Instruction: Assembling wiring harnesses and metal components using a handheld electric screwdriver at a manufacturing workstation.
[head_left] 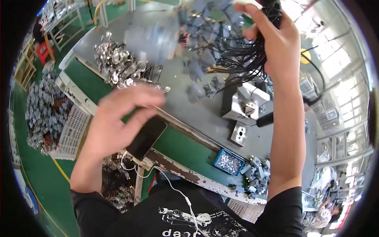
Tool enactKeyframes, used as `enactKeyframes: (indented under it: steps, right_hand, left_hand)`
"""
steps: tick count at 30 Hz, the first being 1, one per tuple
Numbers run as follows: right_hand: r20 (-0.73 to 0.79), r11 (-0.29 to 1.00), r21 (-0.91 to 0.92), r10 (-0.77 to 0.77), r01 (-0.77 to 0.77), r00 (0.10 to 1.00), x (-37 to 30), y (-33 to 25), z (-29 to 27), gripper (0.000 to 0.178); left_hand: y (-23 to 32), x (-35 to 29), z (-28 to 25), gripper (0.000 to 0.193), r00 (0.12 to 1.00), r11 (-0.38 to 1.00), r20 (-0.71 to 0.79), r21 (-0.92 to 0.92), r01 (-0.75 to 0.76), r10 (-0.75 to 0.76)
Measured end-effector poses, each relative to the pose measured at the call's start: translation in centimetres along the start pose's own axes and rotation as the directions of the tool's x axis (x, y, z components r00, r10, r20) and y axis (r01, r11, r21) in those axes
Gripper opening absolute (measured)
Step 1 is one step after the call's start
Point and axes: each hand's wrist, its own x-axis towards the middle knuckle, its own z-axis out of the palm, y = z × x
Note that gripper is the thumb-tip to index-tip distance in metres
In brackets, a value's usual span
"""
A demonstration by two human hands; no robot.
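My right hand (282, 43) is raised at the upper right, its fingers wrapped round a bundle of black cables (252, 57). Grey-blue connector-like pieces (213, 29) swing at the far ends of the cables, smeared by motion. My left hand (122, 118), also blurred, hovers over the near left edge of the bench, thumb and fingers apart with nothing visible between them. Just below it lies a dark phone (147, 138) with a white cord (173, 187) near it. Beyond the left hand is a heap of shiny round metal parts (126, 69) on the grey bench top (189, 112).
A metal fixture (246, 102) with a dark handle stands on the bench, beside a small metal block (239, 133). A blue tray (216, 161) holds small shiny parts, with grey pieces (256, 173) alongside. A white crate (73, 134) and piled grey parts (45, 104) stand left.
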Motion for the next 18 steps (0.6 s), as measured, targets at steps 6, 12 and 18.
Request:
enactKeyframes:
  steps: [6, 12, 18]
  right_hand:
    - [-0.161, 0.897, -0.376, -0.310, 0.233, 0.937, -6.6, -4.1, 3.4, 0.023]
    - [-0.228, 0.944, -0.243, -0.279, 0.223, 0.933, -12.2, -3.1, 4.3, 0.027]
    - [-0.017, 0.940, -0.254, -0.239, 0.227, 0.971, -17.2, -3.4, 7.1, 0.034]
  left_hand:
    - [4.1, 9.8, -2.7, 0.045, 0.999, 0.953, -0.025, -0.301, -0.038, 0.032]
    - [11.2, 4.9, -6.4, 0.055, 0.871, 0.959, 0.421, -0.015, 0.285, -0.252]
    - [9.1, 5.5, 2.3, 0.069, 0.967, 0.446, 0.234, -0.858, 0.255, -0.103]
